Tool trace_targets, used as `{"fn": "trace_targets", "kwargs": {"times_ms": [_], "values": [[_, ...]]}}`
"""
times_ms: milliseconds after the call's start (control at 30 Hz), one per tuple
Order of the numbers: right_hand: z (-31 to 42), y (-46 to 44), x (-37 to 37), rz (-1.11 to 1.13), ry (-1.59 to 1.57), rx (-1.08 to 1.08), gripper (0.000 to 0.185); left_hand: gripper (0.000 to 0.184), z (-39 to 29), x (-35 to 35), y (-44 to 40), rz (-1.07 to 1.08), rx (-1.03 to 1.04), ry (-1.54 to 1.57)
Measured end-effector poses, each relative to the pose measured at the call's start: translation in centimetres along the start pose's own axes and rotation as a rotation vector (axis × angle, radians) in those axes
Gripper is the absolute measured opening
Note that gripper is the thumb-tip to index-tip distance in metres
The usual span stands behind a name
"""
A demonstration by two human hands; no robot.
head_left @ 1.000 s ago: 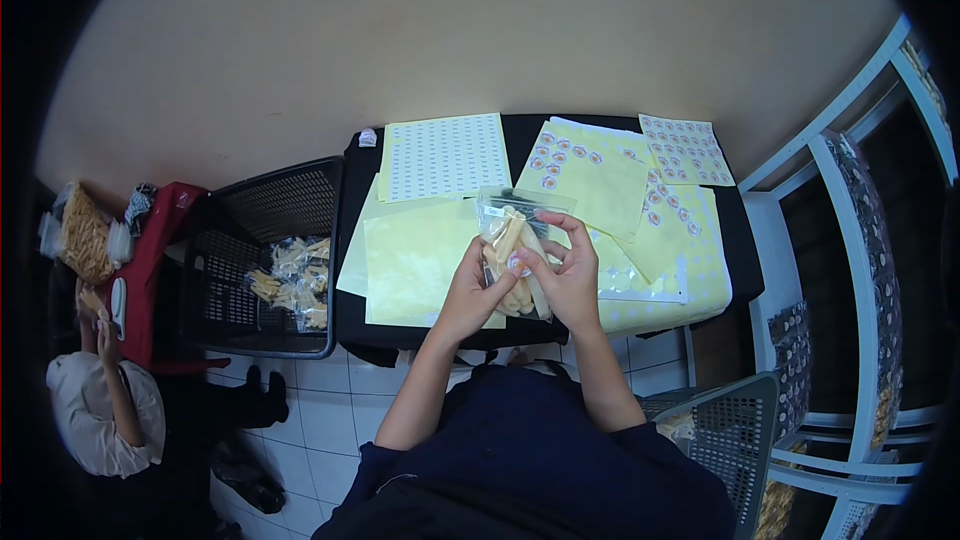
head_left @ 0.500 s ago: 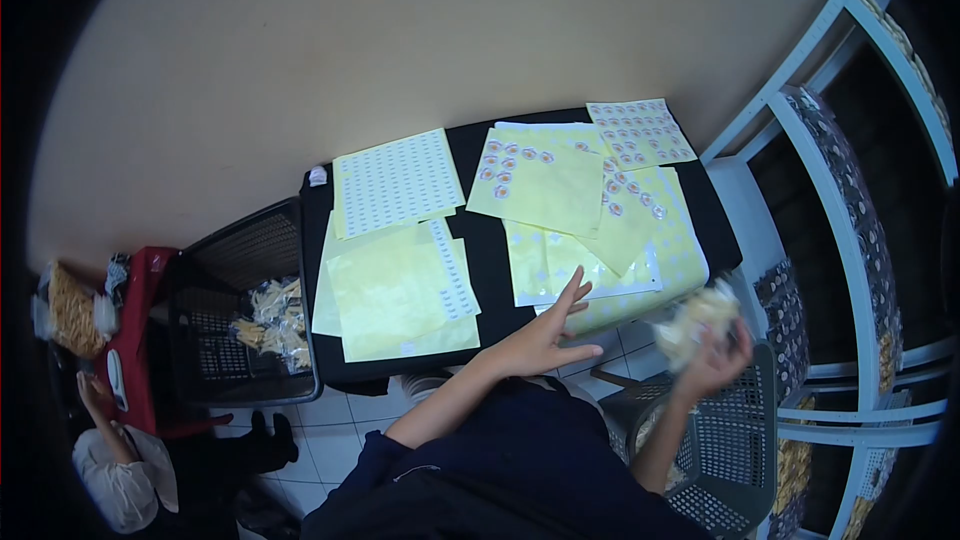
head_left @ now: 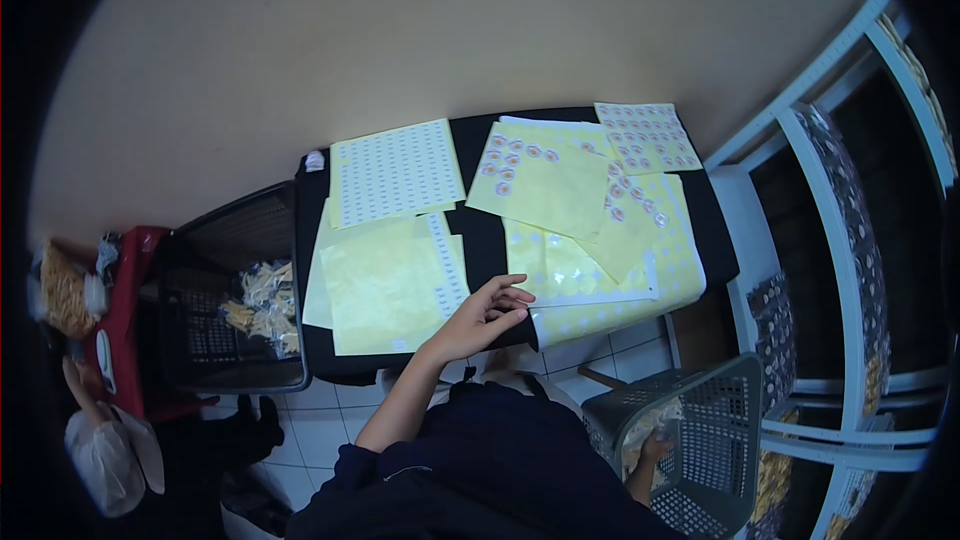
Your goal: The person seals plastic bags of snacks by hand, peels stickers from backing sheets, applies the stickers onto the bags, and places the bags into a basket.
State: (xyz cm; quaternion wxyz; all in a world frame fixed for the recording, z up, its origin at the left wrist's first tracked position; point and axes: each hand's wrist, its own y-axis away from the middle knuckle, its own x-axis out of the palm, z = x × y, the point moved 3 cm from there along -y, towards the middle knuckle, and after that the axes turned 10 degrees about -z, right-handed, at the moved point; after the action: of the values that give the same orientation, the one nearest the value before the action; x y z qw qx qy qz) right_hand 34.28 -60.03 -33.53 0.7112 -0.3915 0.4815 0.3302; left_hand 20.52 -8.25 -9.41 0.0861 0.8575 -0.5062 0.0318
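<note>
My left hand [head_left: 484,320] hovers at the front edge of the black-covered table [head_left: 487,240], fingers loosely curved and apart, holding nothing. It is between the yellow backing sheets [head_left: 385,285] at the left and the sticker sheets [head_left: 550,175] at the right. Low at the right, my right hand [head_left: 652,448] is inside the grey-green basket [head_left: 715,420], beside clear bags of pale food [head_left: 640,432]. Its fingers are small and partly hidden, so its hold on any bag cannot be made out.
A black crate [head_left: 235,360] with bagged sticks [head_left: 265,310] stands left of the table. Beyond it, a person in a light top [head_left: 105,455] is by a red table [head_left: 125,320]. White shelving [head_left: 830,180] rises at the right.
My right hand has carried the bag from over the table down into the basket at the right. My left hand has let go of the bag and remains near the table edge.
</note>
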Motion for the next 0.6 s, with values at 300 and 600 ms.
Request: {"fn": "trace_targets", "kwargs": {"times_ms": [300, 600], "values": [[22.8, -4.7, -16.4, -0.791, -0.576, -0.403, 0.023, 0.029, -1.5, -8.9, 6.7, -0.540, 0.121, 0.027], [51.8, 19.8, -25.2, -0.286, -1.369, -1.179, 0.014, 0.021, 0.3, -17.2, 19.1, -1.138, 0.279, 0.119]]}}
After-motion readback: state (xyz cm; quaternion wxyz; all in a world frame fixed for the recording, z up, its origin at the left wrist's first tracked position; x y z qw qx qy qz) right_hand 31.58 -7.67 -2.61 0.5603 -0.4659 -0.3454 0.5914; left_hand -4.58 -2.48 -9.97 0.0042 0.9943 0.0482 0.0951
